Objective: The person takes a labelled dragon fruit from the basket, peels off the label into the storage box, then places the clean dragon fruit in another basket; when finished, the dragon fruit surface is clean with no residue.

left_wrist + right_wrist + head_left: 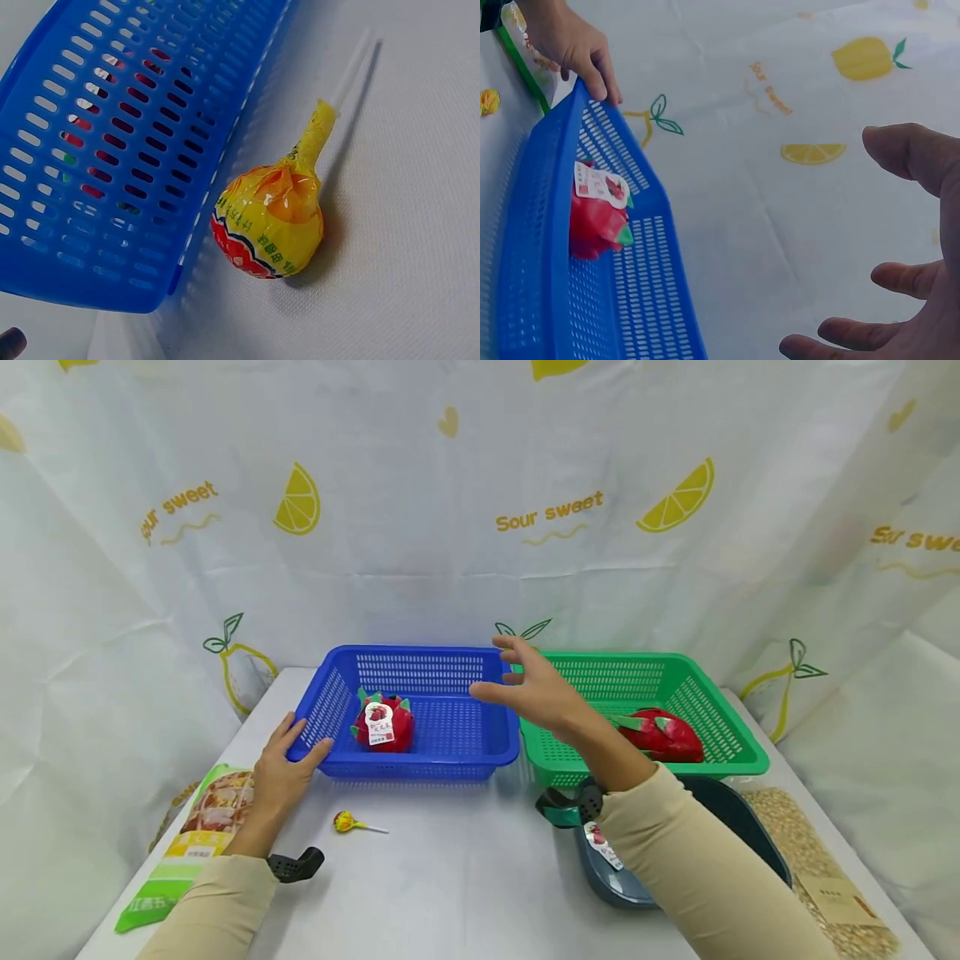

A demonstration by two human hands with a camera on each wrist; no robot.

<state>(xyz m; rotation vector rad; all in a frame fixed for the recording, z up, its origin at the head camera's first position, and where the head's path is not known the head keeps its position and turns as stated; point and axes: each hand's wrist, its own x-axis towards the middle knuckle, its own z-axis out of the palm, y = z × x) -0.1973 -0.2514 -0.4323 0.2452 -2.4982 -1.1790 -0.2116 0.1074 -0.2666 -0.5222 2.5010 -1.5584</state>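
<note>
**Holding blue basket (450, 727) with left hand (287, 770), right hand (531, 689) loose in air**

In front of blue basket, to the right: beige sleeve (697, 868) across dark blue basin (626, 893), hiding part of it. Farther right, beside basin: clear bag of beige grain (806, 852). Front left of blue basket: green-and-yellow food packet (197, 845). Just in front of blue basket's left half: lollipop (344, 822), flat on white table (450, 885), yellow-and-red wrapper.

With left hand, grasps blue basket's left front corner, fingers curled over rim. With right hand, hovers over blue basket's right end in head view, fingers released and spread.

Blue basket itself: upright on white table, just left of green basket (720, 722); can't tell if touching. Inside blue basket, toward left end: red dragon fruit (402, 727), white label. Right of blue basket, inside green basket: second red dragon fruit (671, 742). Behind blue basket: white curtain (420, 543), lemon prints, "Sour sweet" lettering.
</note>
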